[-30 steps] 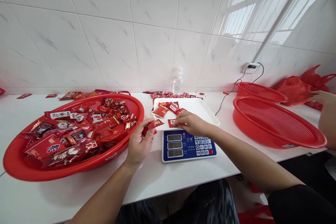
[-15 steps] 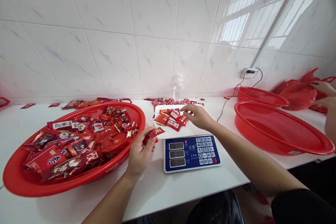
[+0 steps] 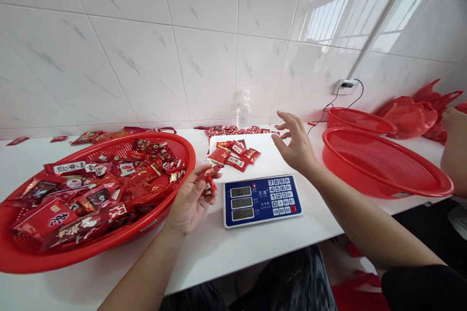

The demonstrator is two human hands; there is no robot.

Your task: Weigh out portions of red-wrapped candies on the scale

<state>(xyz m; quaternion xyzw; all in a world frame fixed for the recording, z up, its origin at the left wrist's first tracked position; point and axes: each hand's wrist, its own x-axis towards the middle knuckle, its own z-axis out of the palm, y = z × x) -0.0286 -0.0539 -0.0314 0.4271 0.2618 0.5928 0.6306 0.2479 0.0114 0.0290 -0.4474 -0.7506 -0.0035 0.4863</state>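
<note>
Across the table (image 3: pixel 207 252) one change counts: my right hand (image 3: pixel 294 143) has let go of a banded packet (image 3: pixel 236 162) and drawn back from it, so that one now lies with the others on the scale (image 3: pixel 262 218) and, as I judge it, adds to their load. The table itself is smooth and white. On my left stands the full basket (image 3: pixel 36 262), a long oval of red plastic with small holes through its wall, piled with a shiny heap (image 3: pixel 87 194) of packets. The right basket (image 3: pixel 343 170), another perforated red oval, sits just beyond my right forearm. The scale has a blue panel with three grey windows and square white keys; behind that spreads its flat white tray (image 3: pixel 268 153). My right hand hangs over the tray's right side, fingers spread and curved, nothing in them. My left hand (image 3: pixel 191 199), between full basket and scale, pinches a red packet (image 3: pixel 209 172) between thumb and fingers, with at least one more below it. Smallest are the tray's packets, clustered left of middle: crinkled, glossy, mostly red, the banded one a slim oblong with white lettered strip, nearest the panel.
</note>
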